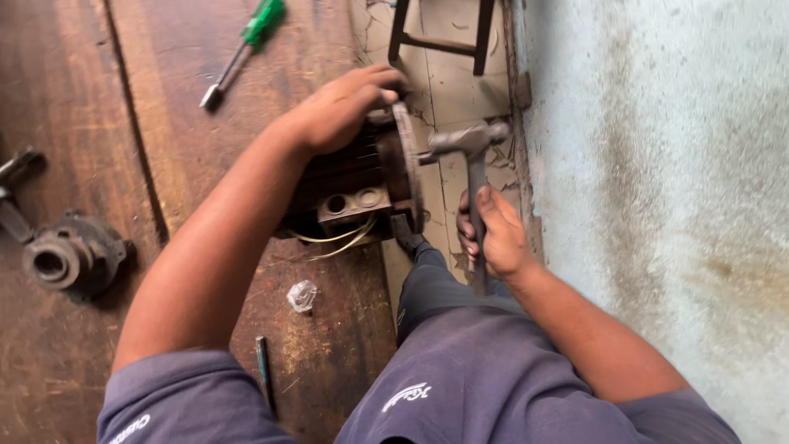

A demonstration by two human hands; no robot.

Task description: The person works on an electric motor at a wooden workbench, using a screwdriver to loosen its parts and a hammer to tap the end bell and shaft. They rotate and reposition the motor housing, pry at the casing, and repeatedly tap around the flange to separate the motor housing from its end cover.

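Hammer (475, 177) in right hand's (493, 234) closed grip; left hand (341, 111) seemingly spread flat on motor (362, 177).

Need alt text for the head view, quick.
Right hand swings a grey metal hammer at the end plate of a dark, rusty electric motor, steadied by the left hand on a worn wooden bench; a green-handled screwdriver lies behind.

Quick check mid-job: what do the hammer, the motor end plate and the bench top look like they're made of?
Hammer: dull grey metal head, likely steel; its shaft looks dark, material unclear under the right hand.
Motor end plate: rusty brown, rough, probably cast iron or steel.
Bench top: wood, by the grain and plank seams, stained dark and worn.
The left hand rests on the motor.
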